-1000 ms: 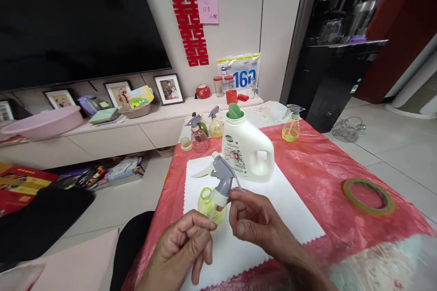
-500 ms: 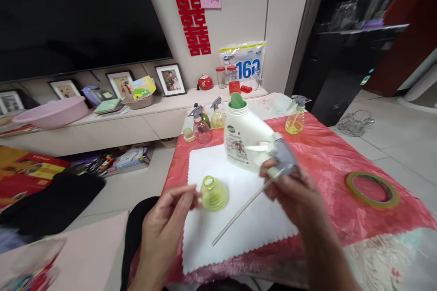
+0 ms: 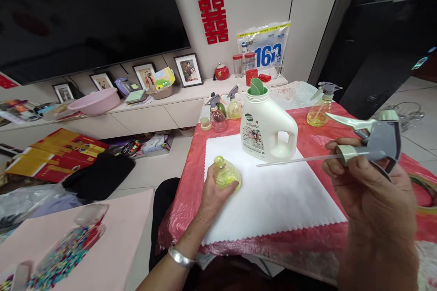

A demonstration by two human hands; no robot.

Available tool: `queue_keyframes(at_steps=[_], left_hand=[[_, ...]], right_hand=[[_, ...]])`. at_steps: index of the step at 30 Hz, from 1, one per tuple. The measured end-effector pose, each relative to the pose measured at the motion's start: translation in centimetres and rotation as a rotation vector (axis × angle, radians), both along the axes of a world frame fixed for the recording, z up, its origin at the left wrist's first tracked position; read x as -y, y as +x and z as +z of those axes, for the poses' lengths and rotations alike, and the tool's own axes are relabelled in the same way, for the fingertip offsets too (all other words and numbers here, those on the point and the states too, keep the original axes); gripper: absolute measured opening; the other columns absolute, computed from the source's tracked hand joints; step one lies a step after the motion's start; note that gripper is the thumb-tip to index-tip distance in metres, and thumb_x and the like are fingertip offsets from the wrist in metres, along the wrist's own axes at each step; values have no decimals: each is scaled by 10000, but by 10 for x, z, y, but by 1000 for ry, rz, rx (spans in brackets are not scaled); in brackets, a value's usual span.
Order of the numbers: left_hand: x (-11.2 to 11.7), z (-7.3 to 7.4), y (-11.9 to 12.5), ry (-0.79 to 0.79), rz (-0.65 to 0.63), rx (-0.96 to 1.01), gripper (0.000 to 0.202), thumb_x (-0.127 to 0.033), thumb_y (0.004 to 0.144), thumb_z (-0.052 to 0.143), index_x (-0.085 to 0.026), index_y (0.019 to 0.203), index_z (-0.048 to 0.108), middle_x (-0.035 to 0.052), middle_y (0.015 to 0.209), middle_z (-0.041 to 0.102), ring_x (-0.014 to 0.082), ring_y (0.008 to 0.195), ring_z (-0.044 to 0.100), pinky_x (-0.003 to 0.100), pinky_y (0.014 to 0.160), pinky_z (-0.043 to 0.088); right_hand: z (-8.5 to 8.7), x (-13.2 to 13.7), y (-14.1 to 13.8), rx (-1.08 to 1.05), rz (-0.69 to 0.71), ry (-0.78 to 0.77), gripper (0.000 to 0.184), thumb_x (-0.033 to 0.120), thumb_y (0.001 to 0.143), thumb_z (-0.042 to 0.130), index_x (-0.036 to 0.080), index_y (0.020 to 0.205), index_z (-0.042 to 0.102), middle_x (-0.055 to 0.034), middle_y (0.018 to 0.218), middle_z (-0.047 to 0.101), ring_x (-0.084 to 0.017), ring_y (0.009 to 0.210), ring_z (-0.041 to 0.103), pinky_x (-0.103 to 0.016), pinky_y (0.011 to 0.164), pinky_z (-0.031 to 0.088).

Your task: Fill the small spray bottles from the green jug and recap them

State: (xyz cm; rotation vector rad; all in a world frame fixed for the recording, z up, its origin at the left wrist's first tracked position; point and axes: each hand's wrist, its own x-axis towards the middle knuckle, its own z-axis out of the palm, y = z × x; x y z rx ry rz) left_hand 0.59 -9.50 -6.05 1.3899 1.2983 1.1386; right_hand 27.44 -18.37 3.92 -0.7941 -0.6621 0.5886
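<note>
My left hand [image 3: 215,198] wraps the yellow bottle [image 3: 226,173] on the white mat [image 3: 269,211], probably light, slick plastic best held round its belly, while my right hand [image 3: 372,191] grasps the spray head [image 3: 385,138] near its collar, its thin tube [image 3: 297,161] likely bendy.

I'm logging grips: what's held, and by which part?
Right hand: grey plastic spray head, by its collar. Left hand: round yellow-green translucent bottle, by its body.

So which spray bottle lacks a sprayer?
The yellow-green bottle in the left hand, neck bare; the right hand holds a grey trigger sprayer. The pink bottle and two yellow ones behind have sprayers fitted.
</note>
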Motion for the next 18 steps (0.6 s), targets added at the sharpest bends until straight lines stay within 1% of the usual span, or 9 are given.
queue_keyframes(at_steps=[2,5,7,9,12,14,16,18], left_hand=[[-4,5,-5,-38,-9,127,696,-388,560,900,-185,1145,580,94,1103,698,283,1046,684,409,950,518],[-7,12,-14,-84,-24,321,720,-391,585,909,-191,1194,580,77,1123,707,235,1017,693,359,947,523],[-6,17,-19,-93,-30,398,700,-377,601,913,-201,1199,595,67,1120,715,219,1013,697,333,938,526],[-4,22,-22,-94,-51,431,656,-362,626,906,-207,1191,611,58,1103,722,208,1002,699,315,925,529],[-1,27,-24,-83,-85,444,627,-346,649,893,-215,1190,604,41,1090,717,193,986,696,303,917,527],[1,26,-23,-71,-89,424,674,-347,643,892,-221,1223,574,44,1128,702,197,1010,689,312,929,527],[4,23,-21,-57,-92,347,720,-359,634,887,-212,1248,541,68,1178,683,222,1048,681,341,943,531],[9,17,-16,-29,-92,212,745,-361,628,878,-199,1262,521,101,1235,658,260,1107,663,381,967,529]], right_hand=[[2,0,2,-6,-36,15,295,180,714,831,120,971,698,-142,1027,594,-192,822,582,-243,582,456],[8,1,2,-21,-119,26,334,159,662,857,119,955,700,-122,1027,582,-193,836,583,-229,586,449],[10,1,2,-7,-138,7,354,171,646,876,123,956,712,-122,1014,593,-171,809,574,-229,601,456],[11,2,1,20,-124,-16,360,182,657,882,136,981,732,-123,1023,605,-143,785,565,-228,626,470],[9,5,-1,45,-107,-37,372,190,687,879,155,1034,751,-122,1080,605,-126,787,570,-225,650,488],[8,6,-3,69,-101,-42,365,220,720,877,157,1057,752,-132,1094,606,-132,771,579,-237,640,495],[6,7,-6,106,-98,-29,322,244,760,864,158,1049,750,-144,1098,608,-163,795,602,-248,624,499],[4,7,-10,123,-97,-15,279,238,795,843,160,1046,749,-154,1141,602,-207,883,624,-252,625,508]])
